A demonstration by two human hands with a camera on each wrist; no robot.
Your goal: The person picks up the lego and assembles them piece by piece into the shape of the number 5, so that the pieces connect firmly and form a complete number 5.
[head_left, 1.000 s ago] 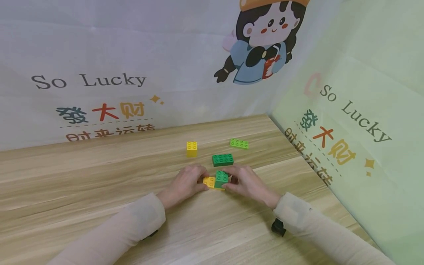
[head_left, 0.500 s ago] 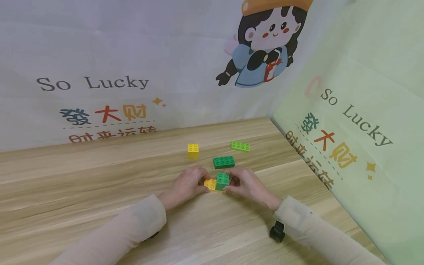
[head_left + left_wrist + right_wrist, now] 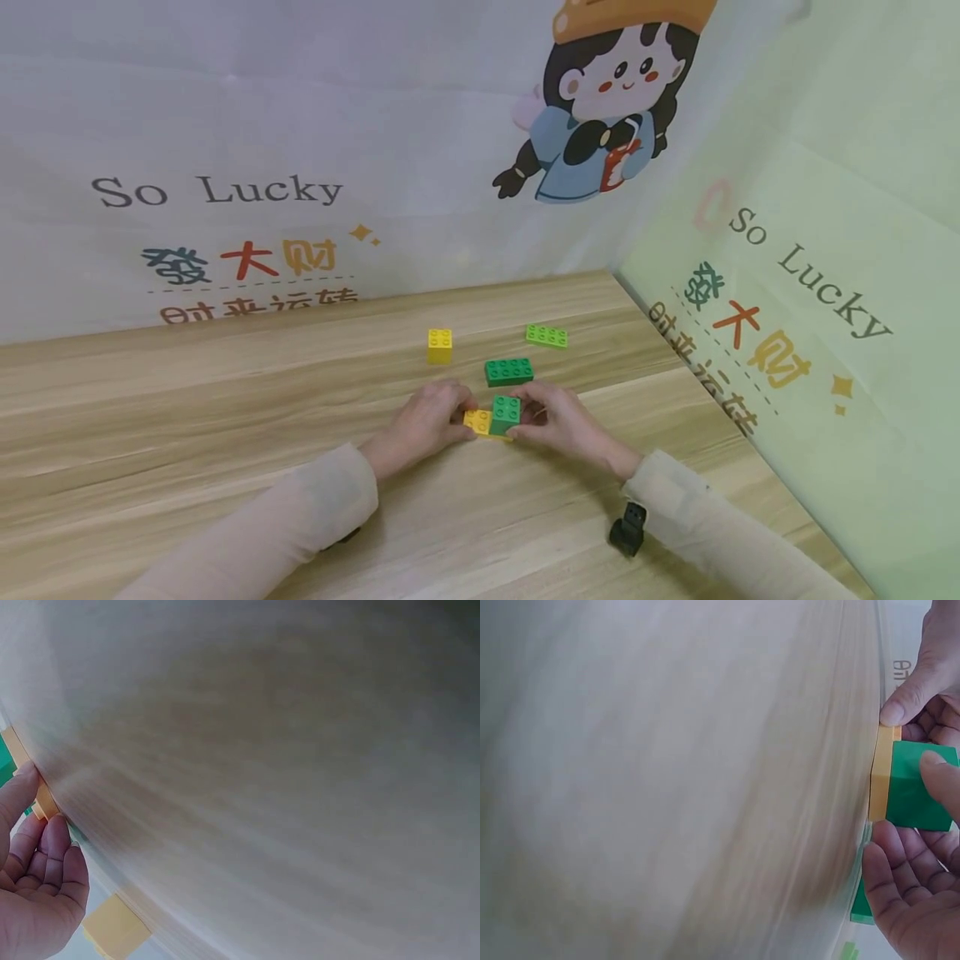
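A flat yellow-orange toy brick lies on the wooden table, its left end pinched between the thumb and fingers of my left hand. On its right half sits a tall green brick with several studs on top. My right hand grips that green brick, thumb on the near face and fingers behind. The right wrist view shows the green brick flush against the yellow-orange brick. In the left wrist view, my left hand holds the yellow-orange brick's end.
Beyond the hands lie a dark green brick, a tall yellow brick and a thin light green brick. A printed cloth hangs behind the wooden table, and another stands along its right edge.
The hands and bricks hold nearly the same arrangement. The whole head view shifts slightly down and to the right.
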